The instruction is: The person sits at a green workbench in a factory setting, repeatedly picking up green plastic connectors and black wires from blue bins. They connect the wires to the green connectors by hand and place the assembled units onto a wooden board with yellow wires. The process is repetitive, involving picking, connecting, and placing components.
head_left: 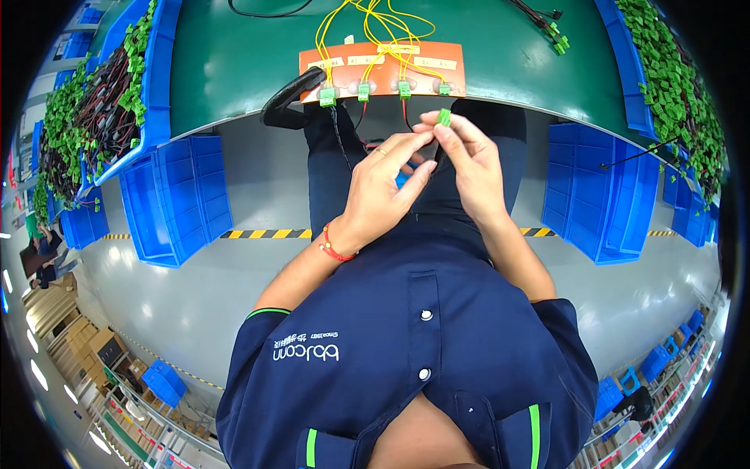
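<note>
Fingers (445, 129) on my right hand (473, 168) are pinched shut around a small green connector (444, 117), thumb and forefinger holding it up just below the edge of the surface (234, 70). Left hand (383, 187) is right beside it, fingertips curled in toward the right thumb and closed on something thin, can't really tell what from here. Red string bracelet (334, 250) on that wrist.

So the setup: green surface, curved front edge, with an orange fixture board (383, 66) sitting at that edge. Four green plugs (363, 91) hang off its front and yellow wires (375, 27) loop up from it. Blue bins (160, 62) heaped with more green connectors and dark wires sit at the left and right sides. More blue bins (176, 195) stacked under the surface on both sides, grey floor (180, 297) with a yellow-black stripe (266, 234) across it.

Both forearms come up from my lap, elbows bent, hands meeting in the middle over my knees, palms turned toward each other.
</note>
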The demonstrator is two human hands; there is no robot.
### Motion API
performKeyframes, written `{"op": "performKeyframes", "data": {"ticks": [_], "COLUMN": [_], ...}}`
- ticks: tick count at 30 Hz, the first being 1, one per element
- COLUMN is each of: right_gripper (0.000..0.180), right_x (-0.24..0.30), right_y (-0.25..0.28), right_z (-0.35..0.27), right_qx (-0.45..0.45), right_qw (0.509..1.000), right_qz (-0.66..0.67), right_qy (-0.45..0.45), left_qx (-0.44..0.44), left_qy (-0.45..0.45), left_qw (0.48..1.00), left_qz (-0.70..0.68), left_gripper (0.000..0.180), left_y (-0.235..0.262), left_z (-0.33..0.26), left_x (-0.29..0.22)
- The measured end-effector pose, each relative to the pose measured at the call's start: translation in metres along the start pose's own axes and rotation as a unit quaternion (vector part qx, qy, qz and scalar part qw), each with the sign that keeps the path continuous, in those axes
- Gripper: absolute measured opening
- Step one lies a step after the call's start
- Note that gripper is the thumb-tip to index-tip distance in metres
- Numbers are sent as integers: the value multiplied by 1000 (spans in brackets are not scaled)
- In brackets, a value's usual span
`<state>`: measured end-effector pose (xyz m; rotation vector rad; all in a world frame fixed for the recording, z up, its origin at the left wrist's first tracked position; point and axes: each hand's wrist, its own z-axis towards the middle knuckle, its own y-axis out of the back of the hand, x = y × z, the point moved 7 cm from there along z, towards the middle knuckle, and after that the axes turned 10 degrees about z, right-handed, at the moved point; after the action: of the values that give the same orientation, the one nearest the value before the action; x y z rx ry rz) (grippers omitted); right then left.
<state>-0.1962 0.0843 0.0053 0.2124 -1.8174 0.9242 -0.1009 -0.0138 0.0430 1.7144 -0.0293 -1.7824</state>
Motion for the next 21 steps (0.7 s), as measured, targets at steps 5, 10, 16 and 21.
{"op": "performKeyframes", "data": {"ticks": [5, 10, 16, 21], "right_gripper": [28, 27, 28, 33], "right_x": [10, 13, 8, -11], "right_y": [12, 11, 11, 21], "right_z": [16, 23, 26, 31], "right_qx": [15, 42, 21, 17], "right_qw": [997, 994, 998, 996], "right_qz": [-78, -103, -64, -89], "right_qy": [13, 13, 18, -1], "left_qx": [-67, -147, -15, -30], "left_qy": [6, 121, 250, 276], "left_qw": [998, 981, 965, 960], "left_qz": [14, -40, 80, 48], "left_gripper": [29, 39, 26, 39], "left_y": [18, 39, 26, 26], "left_z": [-22, -49, -61, -38], "left_x": [19, 76, 137, 165]}}
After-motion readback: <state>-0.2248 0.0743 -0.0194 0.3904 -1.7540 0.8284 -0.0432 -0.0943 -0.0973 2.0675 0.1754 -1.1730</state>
